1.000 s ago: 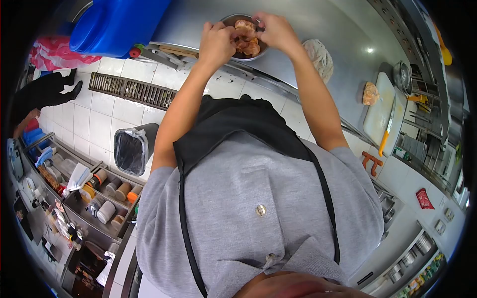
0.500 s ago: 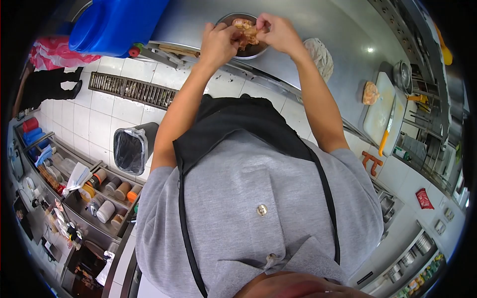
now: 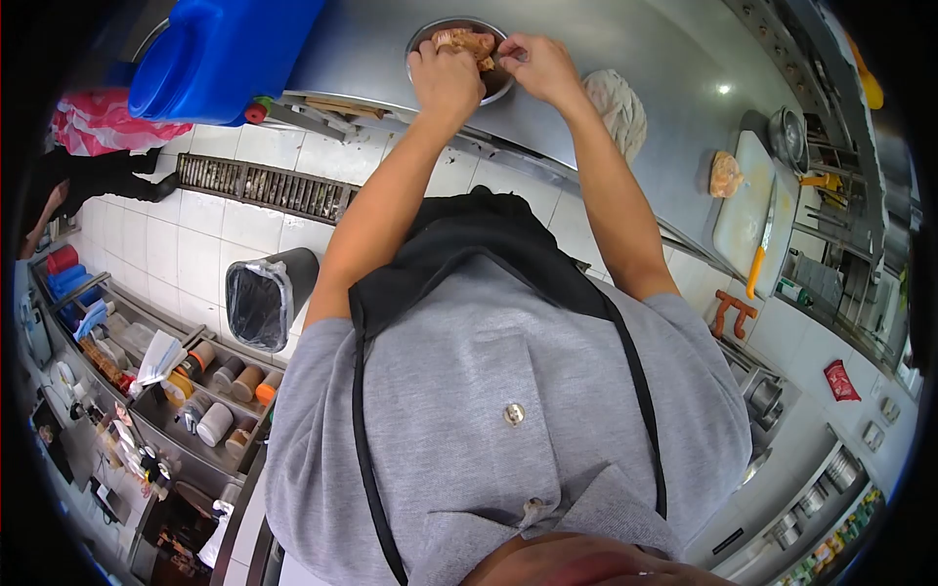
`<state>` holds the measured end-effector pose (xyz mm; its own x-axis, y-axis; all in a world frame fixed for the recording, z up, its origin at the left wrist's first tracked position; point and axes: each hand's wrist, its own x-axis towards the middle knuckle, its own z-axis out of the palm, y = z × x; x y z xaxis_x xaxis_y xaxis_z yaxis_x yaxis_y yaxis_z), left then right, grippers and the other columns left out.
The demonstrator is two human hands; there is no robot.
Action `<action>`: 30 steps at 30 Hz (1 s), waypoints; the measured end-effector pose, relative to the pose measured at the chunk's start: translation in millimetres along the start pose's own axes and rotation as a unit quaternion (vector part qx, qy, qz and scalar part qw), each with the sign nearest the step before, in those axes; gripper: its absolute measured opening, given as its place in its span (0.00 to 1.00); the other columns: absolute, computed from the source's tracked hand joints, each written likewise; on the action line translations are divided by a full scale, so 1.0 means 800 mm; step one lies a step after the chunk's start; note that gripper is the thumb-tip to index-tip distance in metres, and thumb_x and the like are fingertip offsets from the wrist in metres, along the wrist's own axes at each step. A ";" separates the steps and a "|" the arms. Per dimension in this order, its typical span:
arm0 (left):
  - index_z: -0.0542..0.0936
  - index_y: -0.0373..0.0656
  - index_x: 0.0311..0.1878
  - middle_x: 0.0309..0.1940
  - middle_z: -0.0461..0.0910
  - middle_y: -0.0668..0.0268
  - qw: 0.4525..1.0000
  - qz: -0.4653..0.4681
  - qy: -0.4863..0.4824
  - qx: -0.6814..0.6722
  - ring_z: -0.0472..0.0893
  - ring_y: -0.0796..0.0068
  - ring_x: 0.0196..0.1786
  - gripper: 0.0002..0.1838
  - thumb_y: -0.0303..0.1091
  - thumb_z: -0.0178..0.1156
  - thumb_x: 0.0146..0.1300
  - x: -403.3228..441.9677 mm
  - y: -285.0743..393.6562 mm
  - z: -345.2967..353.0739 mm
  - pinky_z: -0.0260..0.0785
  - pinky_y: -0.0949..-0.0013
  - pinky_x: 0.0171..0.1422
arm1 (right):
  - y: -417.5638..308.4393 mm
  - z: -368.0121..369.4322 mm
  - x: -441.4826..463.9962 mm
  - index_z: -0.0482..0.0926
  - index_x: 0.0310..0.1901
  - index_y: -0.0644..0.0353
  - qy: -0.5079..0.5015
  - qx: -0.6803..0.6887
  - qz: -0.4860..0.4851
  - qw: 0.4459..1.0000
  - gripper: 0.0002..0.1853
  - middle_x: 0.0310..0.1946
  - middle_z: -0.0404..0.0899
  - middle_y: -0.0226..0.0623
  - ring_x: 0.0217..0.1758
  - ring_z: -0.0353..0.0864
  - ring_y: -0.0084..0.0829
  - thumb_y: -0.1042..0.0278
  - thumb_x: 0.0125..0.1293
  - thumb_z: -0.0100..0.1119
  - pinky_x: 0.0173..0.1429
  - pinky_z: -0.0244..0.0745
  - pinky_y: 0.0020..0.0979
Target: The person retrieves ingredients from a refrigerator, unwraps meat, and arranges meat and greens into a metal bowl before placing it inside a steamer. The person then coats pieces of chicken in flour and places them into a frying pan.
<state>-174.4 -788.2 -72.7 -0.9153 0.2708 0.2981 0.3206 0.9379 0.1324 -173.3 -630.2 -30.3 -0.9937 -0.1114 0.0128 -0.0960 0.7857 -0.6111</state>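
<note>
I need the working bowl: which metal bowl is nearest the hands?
The metal bowl holding the meat, with the left hand over it and the right hand at its rim; the other metal bowl is beside the cutting board.

The left hand (image 3: 447,81) hides part of the meat (image 3: 467,42) and of the bowl (image 3: 496,84). Whether the right hand (image 3: 537,66) pinches anything is too small to tell. The view's far edge crops the blue container (image 3: 230,63); the dark left border swallows part of another person (image 3: 103,179).
</note>
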 end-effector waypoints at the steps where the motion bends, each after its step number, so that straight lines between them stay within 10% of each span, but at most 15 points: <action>1: 0.86 0.47 0.29 0.32 0.84 0.61 1.000 0.001 -0.001 0.001 0.75 0.61 0.46 0.10 0.41 0.67 0.45 0.004 -0.001 0.003 0.60 0.58 0.49 | 0.003 0.003 -0.001 0.84 0.42 0.59 0.010 0.005 0.008 1.000 0.12 0.37 0.85 0.44 0.42 0.85 0.43 0.68 0.56 0.63 0.49 0.78 0.38; 13: 0.87 0.43 0.32 0.29 0.85 0.62 0.991 -0.015 0.001 -0.133 0.82 0.64 0.38 0.15 0.40 0.73 0.43 0.020 -0.029 -0.024 0.72 0.62 0.45 | 0.020 0.009 -0.009 0.83 0.43 0.59 0.035 0.066 0.008 0.997 0.12 0.36 0.85 0.44 0.41 0.84 0.43 0.67 0.57 0.62 0.49 0.77 0.37; 16: 0.85 0.36 0.34 0.29 0.82 0.67 0.777 -0.223 -0.138 -0.572 0.77 0.80 0.35 0.08 0.30 0.68 0.53 0.027 -0.046 -0.062 0.70 0.77 0.40 | 0.017 0.006 -0.007 0.83 0.44 0.61 0.048 0.098 0.001 0.994 0.13 0.36 0.86 0.42 0.39 0.85 0.37 0.66 0.58 0.64 0.47 0.78 0.35; 22: 0.82 0.29 0.42 0.33 0.80 0.68 0.558 -0.195 -0.112 -0.799 0.72 0.83 0.32 0.10 0.23 0.64 0.57 0.022 -0.064 -0.055 0.64 0.79 0.39 | -0.043 0.004 -0.005 0.82 0.43 0.65 0.011 0.338 -0.048 0.940 0.15 0.33 0.84 0.34 0.36 0.81 0.22 0.66 0.56 0.71 0.42 0.77 0.25; 30: 0.81 0.30 0.45 0.37 0.82 0.64 0.547 -0.149 -0.044 -0.823 0.75 0.81 0.36 0.11 0.19 0.62 0.58 0.009 -0.064 -0.063 0.68 0.78 0.45 | -0.053 0.017 0.002 0.81 0.40 0.63 0.021 0.421 -0.074 0.904 0.13 0.30 0.82 0.30 0.31 0.78 0.19 0.69 0.53 0.71 0.39 0.76 0.24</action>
<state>-185.0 -845.5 -29.5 -0.9716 0.2367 -0.0055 -0.1269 -0.5011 0.8560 -169.7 -671.7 -15.3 -0.9766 -0.1403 0.1631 -0.1676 0.0210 -0.9856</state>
